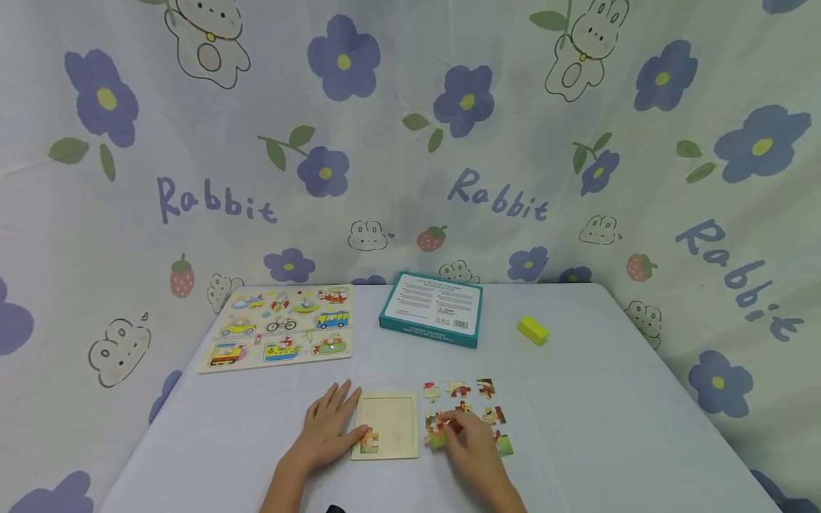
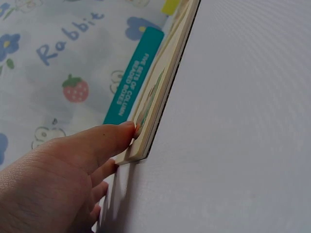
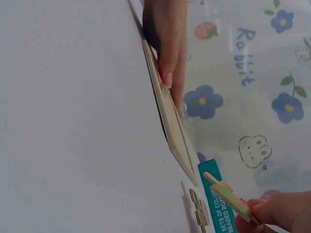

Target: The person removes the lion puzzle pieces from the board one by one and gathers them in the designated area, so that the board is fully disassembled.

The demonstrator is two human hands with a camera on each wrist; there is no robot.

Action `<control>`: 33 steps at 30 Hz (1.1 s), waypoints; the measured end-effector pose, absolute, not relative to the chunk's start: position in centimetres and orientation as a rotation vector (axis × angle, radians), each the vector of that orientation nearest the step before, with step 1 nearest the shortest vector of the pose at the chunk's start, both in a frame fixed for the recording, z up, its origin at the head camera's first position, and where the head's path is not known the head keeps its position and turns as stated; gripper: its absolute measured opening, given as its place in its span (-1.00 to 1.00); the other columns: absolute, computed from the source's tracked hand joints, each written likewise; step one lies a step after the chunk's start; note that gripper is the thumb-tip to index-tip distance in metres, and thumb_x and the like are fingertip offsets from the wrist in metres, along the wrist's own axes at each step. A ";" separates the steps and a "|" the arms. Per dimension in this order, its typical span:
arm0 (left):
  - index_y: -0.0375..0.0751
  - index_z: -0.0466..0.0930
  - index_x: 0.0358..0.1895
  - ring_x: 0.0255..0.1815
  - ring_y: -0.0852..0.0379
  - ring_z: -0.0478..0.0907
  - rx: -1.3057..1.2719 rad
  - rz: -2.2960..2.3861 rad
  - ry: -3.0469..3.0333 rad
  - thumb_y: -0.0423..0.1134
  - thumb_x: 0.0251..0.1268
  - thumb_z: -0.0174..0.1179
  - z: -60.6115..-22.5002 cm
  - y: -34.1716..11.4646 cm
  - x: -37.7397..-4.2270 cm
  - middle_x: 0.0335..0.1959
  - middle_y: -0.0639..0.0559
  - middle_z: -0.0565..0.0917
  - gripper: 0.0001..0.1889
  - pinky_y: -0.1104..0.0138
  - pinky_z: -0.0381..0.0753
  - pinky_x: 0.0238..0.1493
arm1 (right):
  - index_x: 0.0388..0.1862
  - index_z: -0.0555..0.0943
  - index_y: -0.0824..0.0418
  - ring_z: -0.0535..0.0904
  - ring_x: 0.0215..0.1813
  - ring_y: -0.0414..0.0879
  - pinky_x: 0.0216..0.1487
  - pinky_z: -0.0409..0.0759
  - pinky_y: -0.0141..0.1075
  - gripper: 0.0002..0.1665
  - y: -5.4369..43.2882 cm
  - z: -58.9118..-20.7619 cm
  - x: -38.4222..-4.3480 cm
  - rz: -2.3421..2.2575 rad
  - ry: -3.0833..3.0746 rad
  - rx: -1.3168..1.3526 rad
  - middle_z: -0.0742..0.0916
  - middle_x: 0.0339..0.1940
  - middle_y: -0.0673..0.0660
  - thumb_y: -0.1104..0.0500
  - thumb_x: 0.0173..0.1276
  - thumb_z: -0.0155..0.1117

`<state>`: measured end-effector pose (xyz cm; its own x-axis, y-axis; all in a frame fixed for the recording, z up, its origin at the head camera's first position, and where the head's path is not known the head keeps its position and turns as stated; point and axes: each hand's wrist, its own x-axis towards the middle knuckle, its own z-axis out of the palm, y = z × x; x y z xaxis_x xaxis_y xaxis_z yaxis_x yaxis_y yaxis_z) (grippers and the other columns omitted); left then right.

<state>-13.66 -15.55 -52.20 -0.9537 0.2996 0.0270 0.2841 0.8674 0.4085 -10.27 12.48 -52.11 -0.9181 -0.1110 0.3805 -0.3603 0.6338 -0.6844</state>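
A shallow wooden puzzle tray point(image 1: 398, 427) lies on the white table, with one jigsaw piece point(image 1: 369, 443) in its near left corner. My left hand point(image 1: 328, 426) rests along the tray's left side, fingers extended and the thumb on that corner piece. Just right of the tray, my right hand point(image 1: 476, 445) pinches a green-and-red jigsaw piece point(image 3: 228, 198) between thumb and fingers, lifted off the table in the right wrist view. Several loose jigsaw pieces point(image 1: 485, 387) lie in rows around and beyond this hand, some partly covered by it.
Behind the tray lies a teal-edged box point(image 1: 431, 308) with printed text. A wooden picture board point(image 1: 282, 328) with vehicles lies at the back left, and a yellow block point(image 1: 533, 330) at the back right. A patterned curtain point(image 1: 398, 142) hangs behind the table.
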 end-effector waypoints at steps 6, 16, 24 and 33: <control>-0.15 0.22 0.36 0.41 -0.20 -0.11 0.462 0.635 3.002 0.22 0.18 0.04 -52.3 -15.6 -13.8 0.41 -0.14 0.09 -0.25 -0.14 -0.05 0.23 | -0.28 0.62 0.07 0.45 -0.42 -0.35 -0.34 0.46 -0.38 -0.81 13.7 -52.1 -10.3 1.198 -2.606 0.244 0.57 -0.51 -0.23 0.32 0.15 0.26; -0.15 0.22 0.35 0.41 -0.20 -0.10 0.467 0.626 3.004 0.23 0.18 0.04 -52.2 -15.5 -13.7 0.41 -0.15 0.10 -0.25 -0.14 -0.04 0.23 | -0.33 0.63 0.07 0.45 -0.46 -0.35 -0.43 0.45 -0.43 -0.78 15.1 -52.0 -9.8 1.217 -2.551 0.175 0.62 -0.49 -0.20 0.37 0.12 0.30; -0.15 0.22 0.35 0.41 -0.20 -0.10 0.468 0.621 3.003 0.22 0.19 0.04 -52.1 -15.5 -13.7 0.41 -0.15 0.10 -0.25 -0.14 -0.04 0.23 | -0.29 0.63 0.07 0.36 -0.53 -0.30 -0.53 0.37 -0.44 -0.84 15.9 -51.8 -9.5 1.230 -2.667 0.032 0.52 -0.57 -0.15 0.31 0.19 0.24; -0.16 0.23 0.35 0.41 -0.20 -0.10 0.460 0.611 3.004 0.22 0.18 0.05 -52.0 -15.4 -13.7 0.41 -0.16 0.10 -0.25 -0.14 -0.04 0.23 | -0.34 0.64 0.11 0.32 -0.53 -0.30 -0.52 0.34 -0.43 -0.86 16.5 -52.2 -9.4 1.142 -2.662 0.086 0.49 -0.60 -0.17 0.33 0.16 0.26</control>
